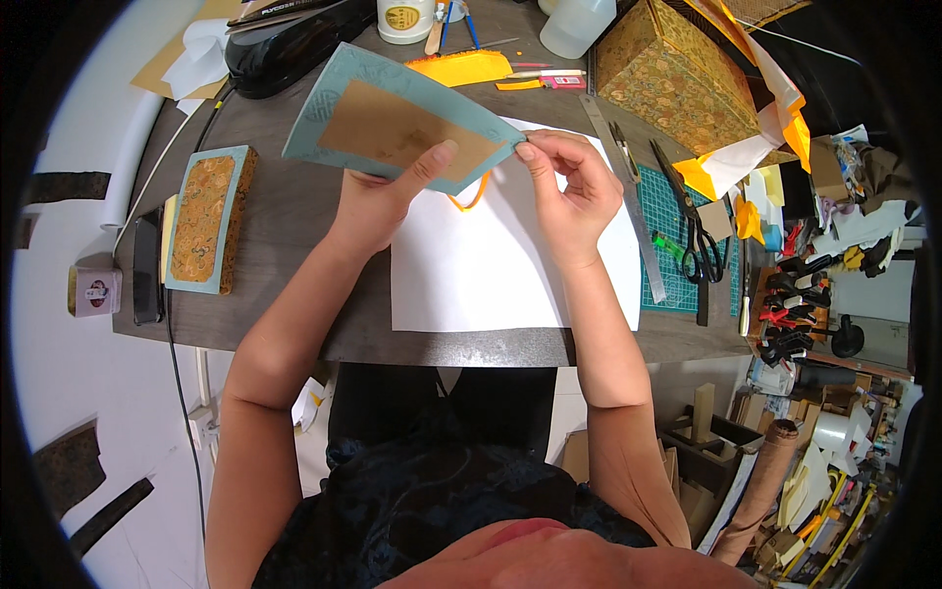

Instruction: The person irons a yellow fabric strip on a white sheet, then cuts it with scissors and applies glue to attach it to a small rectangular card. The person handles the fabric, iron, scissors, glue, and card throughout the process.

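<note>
A flat board (408, 125) with a teal patterned cloth border and a brown centre panel is held up above the desk. My left hand (390, 195) grips its lower edge, thumb across the brown panel and fingers hidden behind. At the board's right corner, the thumb and index finger of my right hand (578, 184) pinch the teal edge. Below both hands lies a large white paper sheet (486, 272). An orange loop (471, 199) of ribbon or cord shows under the board's lower edge; where it is fixed is hidden.
To the left are a brocade-covered box (210, 221) and a phone (149, 265). On the right, a steel ruler (644, 228) and black scissors (692, 228) rest by a green cutting mat (725, 254). A large brocade box (670, 81) stands behind, near a white tub (405, 20).
</note>
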`<state>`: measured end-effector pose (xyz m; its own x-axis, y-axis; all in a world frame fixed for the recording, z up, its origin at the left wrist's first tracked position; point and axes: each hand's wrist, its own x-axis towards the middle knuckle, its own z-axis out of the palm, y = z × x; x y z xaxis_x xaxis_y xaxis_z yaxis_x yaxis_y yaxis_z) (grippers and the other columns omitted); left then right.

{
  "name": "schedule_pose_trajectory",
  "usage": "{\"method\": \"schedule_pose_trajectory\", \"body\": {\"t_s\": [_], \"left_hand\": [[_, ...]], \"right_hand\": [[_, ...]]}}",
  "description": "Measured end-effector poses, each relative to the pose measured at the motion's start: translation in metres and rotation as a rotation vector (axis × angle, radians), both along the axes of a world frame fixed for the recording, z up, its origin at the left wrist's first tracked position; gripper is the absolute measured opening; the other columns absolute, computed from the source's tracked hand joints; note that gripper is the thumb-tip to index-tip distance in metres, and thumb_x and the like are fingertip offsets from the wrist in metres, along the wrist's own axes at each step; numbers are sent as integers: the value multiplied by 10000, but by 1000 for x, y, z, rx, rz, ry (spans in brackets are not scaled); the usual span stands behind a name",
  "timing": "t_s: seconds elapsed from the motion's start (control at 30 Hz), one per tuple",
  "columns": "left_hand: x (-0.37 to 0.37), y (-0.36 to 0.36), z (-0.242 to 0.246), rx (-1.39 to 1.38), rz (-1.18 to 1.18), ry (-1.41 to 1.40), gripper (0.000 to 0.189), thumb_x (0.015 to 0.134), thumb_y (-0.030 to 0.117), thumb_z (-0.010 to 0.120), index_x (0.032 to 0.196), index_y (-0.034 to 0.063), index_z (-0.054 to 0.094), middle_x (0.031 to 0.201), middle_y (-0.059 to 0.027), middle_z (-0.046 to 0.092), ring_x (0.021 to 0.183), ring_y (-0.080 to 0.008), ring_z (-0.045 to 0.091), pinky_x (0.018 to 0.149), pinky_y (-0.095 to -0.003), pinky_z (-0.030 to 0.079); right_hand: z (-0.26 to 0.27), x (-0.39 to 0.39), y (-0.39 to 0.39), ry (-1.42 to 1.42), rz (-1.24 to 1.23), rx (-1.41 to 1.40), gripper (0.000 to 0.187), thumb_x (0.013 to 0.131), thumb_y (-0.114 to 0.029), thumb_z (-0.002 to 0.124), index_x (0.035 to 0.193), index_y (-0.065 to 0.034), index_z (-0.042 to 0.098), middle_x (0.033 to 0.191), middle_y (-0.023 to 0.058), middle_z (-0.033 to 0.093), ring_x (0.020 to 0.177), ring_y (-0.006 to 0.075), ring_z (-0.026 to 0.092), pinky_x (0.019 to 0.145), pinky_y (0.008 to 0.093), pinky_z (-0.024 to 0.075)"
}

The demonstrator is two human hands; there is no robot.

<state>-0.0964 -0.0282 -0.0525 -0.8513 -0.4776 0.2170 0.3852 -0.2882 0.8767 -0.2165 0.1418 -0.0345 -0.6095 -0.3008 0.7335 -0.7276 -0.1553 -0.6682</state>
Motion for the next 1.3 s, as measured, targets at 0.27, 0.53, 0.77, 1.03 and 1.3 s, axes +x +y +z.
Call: {"method": "schedule_pose_trajectory", "body": {"t_s": [0.27,0.53,0.77,1.03,1.3], "left_hand": [[3,-3,1,-31,0,-138,421,937,-18,774,1308,108,620,1309,-29,656,1226,-159,628,1059,-337,526],[3,1,3,-77,11,-170,437,930,5,791,1316,95,606,1308,-42,652,1219,-160,630,1035,-327,540],[-1,4,4,-49,67,-77,394,924,111,832,1266,40,650,1197,-47,713,1088,-137,687,928,-297,563],[-4,1,1,71,24,-42,438,916,103,839,1291,43,623,1221,-62,706,1111,-152,688,952,-307,554],[-3,1,3,87,-15,-53,476,921,85,826,1335,44,593,1271,-61,686,1158,-153,671,972,-322,559]], "right_hand": [[4,0,0,106,-29,39,95,864,36,802,942,-2,765,966,127,771,841,176,747,697,266,619],[6,2,2,233,-125,116,112,856,56,780,941,-16,769,973,126,770,833,194,755,701,273,617],[2,2,-3,91,-70,57,92,901,20,772,941,1,691,981,107,759,851,165,727,717,274,606],[-11,-5,-2,-324,12,-47,151,944,-52,787,927,13,652,880,68,740,757,76,633,744,227,532],[-3,-3,2,-342,68,65,217,1051,-217,680,1061,-5,721,947,49,760,845,112,692,752,254,544]]}}
